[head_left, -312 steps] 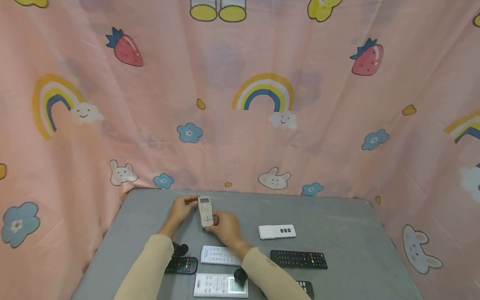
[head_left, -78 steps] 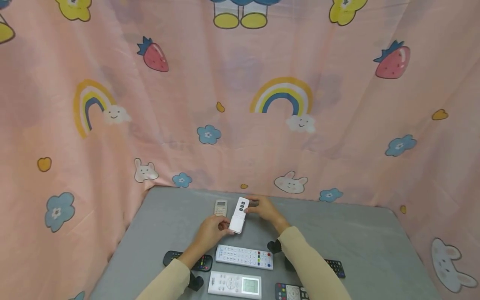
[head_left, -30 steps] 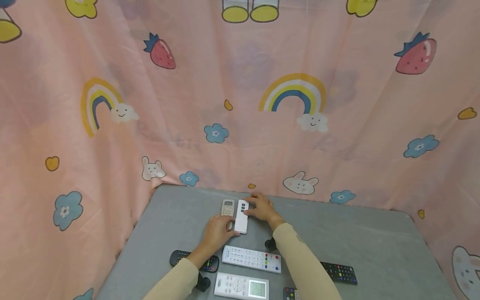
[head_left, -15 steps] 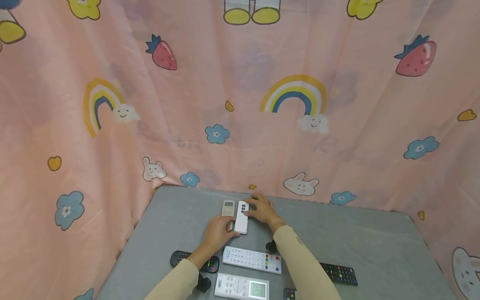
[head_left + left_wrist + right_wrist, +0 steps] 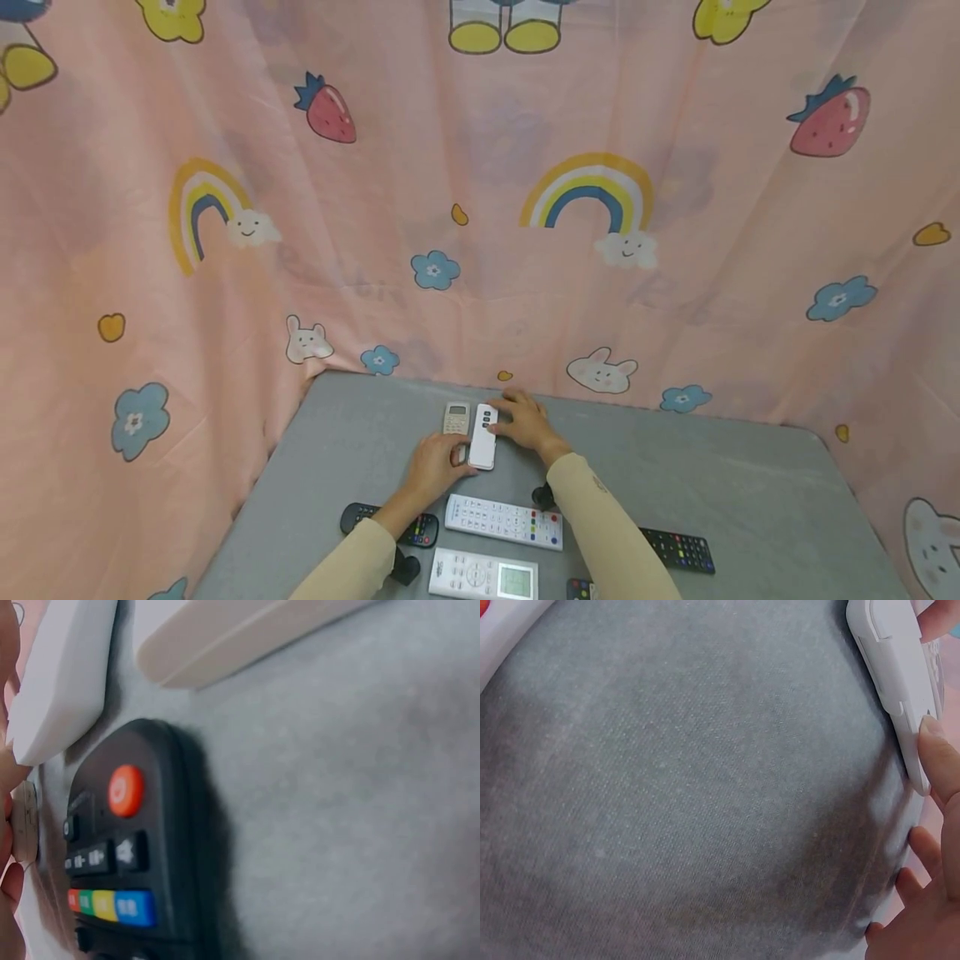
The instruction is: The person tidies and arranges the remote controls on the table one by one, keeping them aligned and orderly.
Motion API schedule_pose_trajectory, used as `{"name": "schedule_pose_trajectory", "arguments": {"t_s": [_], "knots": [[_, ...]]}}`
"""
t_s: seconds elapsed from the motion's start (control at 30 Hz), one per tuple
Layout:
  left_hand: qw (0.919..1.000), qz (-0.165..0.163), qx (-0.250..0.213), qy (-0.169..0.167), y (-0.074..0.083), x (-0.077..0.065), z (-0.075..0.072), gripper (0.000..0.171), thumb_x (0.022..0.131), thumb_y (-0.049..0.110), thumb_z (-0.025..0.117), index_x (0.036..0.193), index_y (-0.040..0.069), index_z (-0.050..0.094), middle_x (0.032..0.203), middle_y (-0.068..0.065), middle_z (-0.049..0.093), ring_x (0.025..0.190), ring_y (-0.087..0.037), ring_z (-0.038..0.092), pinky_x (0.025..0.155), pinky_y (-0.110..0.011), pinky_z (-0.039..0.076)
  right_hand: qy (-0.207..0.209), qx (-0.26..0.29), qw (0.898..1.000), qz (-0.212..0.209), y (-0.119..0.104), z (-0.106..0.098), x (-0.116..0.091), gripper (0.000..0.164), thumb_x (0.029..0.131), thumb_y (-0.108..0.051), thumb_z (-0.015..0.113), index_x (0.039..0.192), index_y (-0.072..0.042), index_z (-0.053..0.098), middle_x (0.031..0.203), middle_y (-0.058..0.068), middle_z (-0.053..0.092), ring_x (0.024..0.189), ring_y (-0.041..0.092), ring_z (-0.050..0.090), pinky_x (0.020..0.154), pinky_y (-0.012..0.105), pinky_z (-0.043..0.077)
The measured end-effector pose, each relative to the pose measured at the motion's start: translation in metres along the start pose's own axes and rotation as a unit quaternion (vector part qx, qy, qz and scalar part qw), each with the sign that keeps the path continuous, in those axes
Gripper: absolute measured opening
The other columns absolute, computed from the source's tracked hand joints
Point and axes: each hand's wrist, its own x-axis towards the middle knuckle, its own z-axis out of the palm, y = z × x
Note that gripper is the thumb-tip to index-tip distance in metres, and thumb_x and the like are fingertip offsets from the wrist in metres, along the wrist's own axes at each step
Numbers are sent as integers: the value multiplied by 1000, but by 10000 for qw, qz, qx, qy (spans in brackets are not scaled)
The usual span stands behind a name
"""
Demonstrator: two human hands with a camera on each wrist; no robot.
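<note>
A slim white remote control (image 5: 483, 440) with three dark buttons lies lengthwise at the back of the grey table. My left hand (image 5: 432, 467) pinches its near end. Thumb and fingers of my right hand (image 5: 527, 422) hold its far end; in the right wrist view the thumb (image 5: 937, 754) presses on the white remote (image 5: 891, 656). Just left of it lies a small beige remote with a screen (image 5: 456, 418), its lower part hidden behind my left hand. Fingers at the edge of the left wrist view are partly cut off.
Nearer me lie a white many-button remote (image 5: 504, 522), a white remote with a large screen (image 5: 483, 574) and a black remote (image 5: 420, 530) under my left forearm. Another black remote (image 5: 678, 550) is partly behind my right sleeve; one more (image 5: 580, 589) shows at the bottom. A pink curtain (image 5: 480, 317) hangs behind.
Earlier both hands held the beige remote, since let go at the back. The slim white remote came from the right, turned lengthwise and straightened beside it. Over the last second, hands barely moved.
</note>
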Motion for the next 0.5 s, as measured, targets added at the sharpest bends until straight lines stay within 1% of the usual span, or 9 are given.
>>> {"name": "schedule_pose_trajectory", "arguments": {"t_s": [0.13,0.27,0.37,0.5], "knots": [[9999,25,-32,-114,-2,1,-1,50,68,37,88,111,17,73,59,16,48,61,0,39,65,-21,32,1,-27,10000,-6,0,1,0,50,89,-32,71,137,-20,60,156,17,40,147,42,30,117,67,15],[9998,80,-81,-134,-4,1,-2,49,69,36,88,111,18,73,59,16,48,59,0,38,64,-19,32,20,-76,10000,-33,3,3,1,50,90,-33,71,137,-20,59,156,16,40,147,41,30,117,67,16],[9995,142,-228,-167,-6,1,-3,48,69,33,88,112,17,73,59,14,49,59,1,39,63,-19,33,43,-93,9999,-36,4,5,2,51,90,-33,71,137,-20,59,156,17,40,147,43,30,117,67,16],[9989,148,-341,-273,-6,3,-5,46,71,30,88,112,18,73,60,12,51,61,0,40,63,-19,33,72,-133,9999,-38,5,5,3,51,89,-34,71,137,-20,60,155,17,41,146,43,30,117,67,16]]}}
